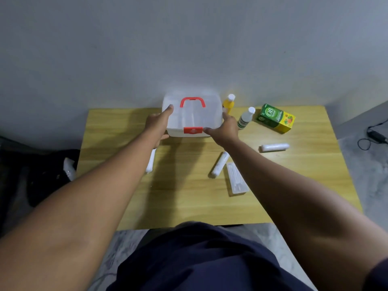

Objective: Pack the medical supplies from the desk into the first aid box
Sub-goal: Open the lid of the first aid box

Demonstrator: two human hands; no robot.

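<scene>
**Hands braced on shut box, supplies unpacked**

Supplies lay scattered on the wooden desk (189,198), none packed. Nearest the person sat a clear flat packet (236,179) beside a white gauze roll (219,164); another roll (150,162) showed partly under the left forearm and a third (274,147) lay off to the right. Farther back, the left hand (158,124) pressed spread fingers against the left wall of the first aid box (193,116), while the right hand (225,130) cupped its front right corner, thumb near the red latch (193,130). Neither hand had closed into a full grip. Lid shut, the box stood at the desk's far edge. It looked light, stiff and smooth, likely to slide; steadying both walls seemed wise. Beside it stood a yellow bottle (228,103), a white bottle (245,118) and a green carton (275,118).
</scene>
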